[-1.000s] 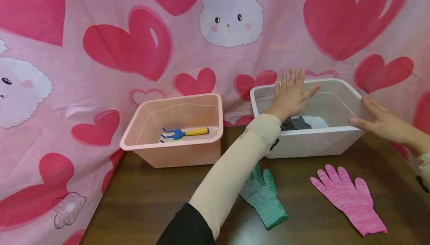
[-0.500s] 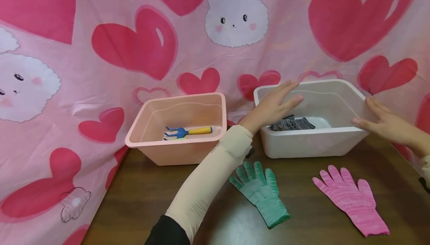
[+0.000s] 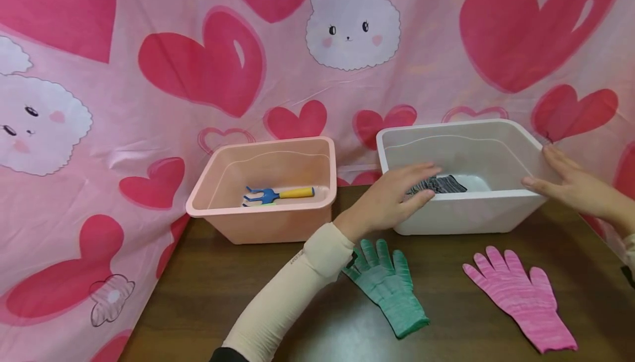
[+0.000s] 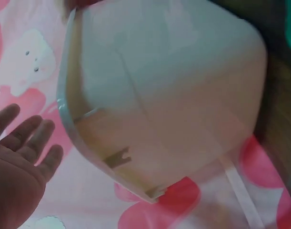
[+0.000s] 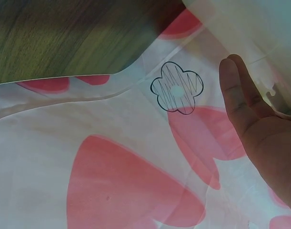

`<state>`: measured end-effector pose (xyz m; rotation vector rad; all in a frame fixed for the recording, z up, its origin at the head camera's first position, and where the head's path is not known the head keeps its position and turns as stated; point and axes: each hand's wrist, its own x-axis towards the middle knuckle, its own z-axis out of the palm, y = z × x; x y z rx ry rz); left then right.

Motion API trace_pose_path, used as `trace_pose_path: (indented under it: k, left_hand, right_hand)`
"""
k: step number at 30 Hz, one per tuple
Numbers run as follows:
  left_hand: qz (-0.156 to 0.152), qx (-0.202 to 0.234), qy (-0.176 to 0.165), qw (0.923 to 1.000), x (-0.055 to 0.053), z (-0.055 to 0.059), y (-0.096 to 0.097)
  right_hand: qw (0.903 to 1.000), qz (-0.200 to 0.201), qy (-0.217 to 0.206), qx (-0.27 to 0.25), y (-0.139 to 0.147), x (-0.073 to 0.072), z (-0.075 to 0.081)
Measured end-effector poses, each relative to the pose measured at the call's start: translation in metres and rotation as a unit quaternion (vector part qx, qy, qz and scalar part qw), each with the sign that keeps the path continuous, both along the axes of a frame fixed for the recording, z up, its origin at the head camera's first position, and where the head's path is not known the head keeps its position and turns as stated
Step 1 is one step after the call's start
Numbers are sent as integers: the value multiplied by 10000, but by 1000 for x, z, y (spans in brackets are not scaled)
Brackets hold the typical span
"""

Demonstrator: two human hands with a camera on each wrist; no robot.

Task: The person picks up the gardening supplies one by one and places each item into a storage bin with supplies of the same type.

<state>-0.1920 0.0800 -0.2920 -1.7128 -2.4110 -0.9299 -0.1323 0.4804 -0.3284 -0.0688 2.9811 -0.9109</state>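
Observation:
My left hand [image 3: 389, 199], its fingers extended, is at the front left corner of the white bin [image 3: 461, 213], holding nothing. It partly hides a dark grey striped knitted piece [image 3: 448, 184] inside that bin. In the left wrist view the left hand [image 4: 21, 162] shows spread fingers beside a pale bin. My right hand [image 3: 580, 188] rests at the white bin's right end, thumb by the front rim. The right wrist view shows this hand's straight fingers [image 5: 238, 95] along the bin's outer side. A green knitted glove [image 3: 389, 296] and a pink one [image 3: 526, 301] lie flat on the table.
On the left a peach bin [image 3: 278, 230] holds a blue hand rake with a yellow handle [image 3: 280, 194] and a green-tipped item, mostly hidden by the rim. Both bins stand on the dark wooden table [image 3: 198, 301], close to a pink heart-printed cloth [image 3: 278, 86].
My left hand has come back from over the white bin towards me and to the left, uncovering the green glove and part of the knitted piece. The right hand stays at the bin's end.

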Motion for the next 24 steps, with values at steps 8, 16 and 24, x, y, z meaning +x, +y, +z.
trace_pose_path:
  k: [8,16,24]
  left_hand:
    - [-351,255,1526,9873,20,-35,-28]
    - [-408,-337,1163,9918,32,-69,-43]
    - [-889,-2532,514,9620,58,-89,-53]
  right_hand:
    - [9999,-9,-81,-59,-3,0,4]
    - [9996,-42,-156,-228,-4,1,6]
    - [9996,-45,-151,-247,-5,2,3]
